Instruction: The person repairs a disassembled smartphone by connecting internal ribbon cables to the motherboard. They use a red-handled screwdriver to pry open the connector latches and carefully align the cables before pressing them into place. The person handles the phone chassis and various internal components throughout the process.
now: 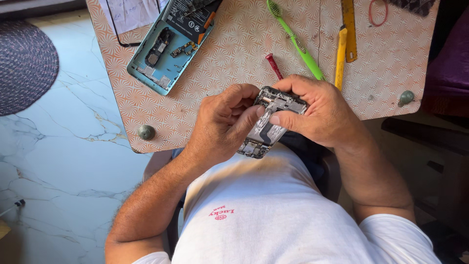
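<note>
Nearest the camera, at the bottom of the frame, a soft white cotton shirt [288, 210] carries a small red printed emblem at lower centre. Just above it, in the middle of the frame, both hands close on an opened grey phone body with bare metal plates and circuit parts [267, 128]. The left hand [222, 124] wraps its lower left side, thumb and forefinger pinched onto the inner face. The right hand [320, 110] grips its upper right edge, fingers curled over the top and thumb pressed on the front.

Beyond the hands lies a laminate tabletop with a fine orange-and-white fan pattern [224, 63], with two dull round green knobs [146, 132] near its front corners. A ribbed red plastic handle [273, 65] pokes out just above the right hand. Beside it run a slim bright green toothbrush [295, 41] and a yellow plastic cutter [340, 56], slanting to the upper right. At upper left rests a teal phone back shell [166, 49] with a black rectangular battery bearing an orange tab. A red rubber band loop [377, 12] sits at the top right. Left of the table is a glossy pale marble floor [58, 161] and a woven dark round mat [24, 63].
</note>
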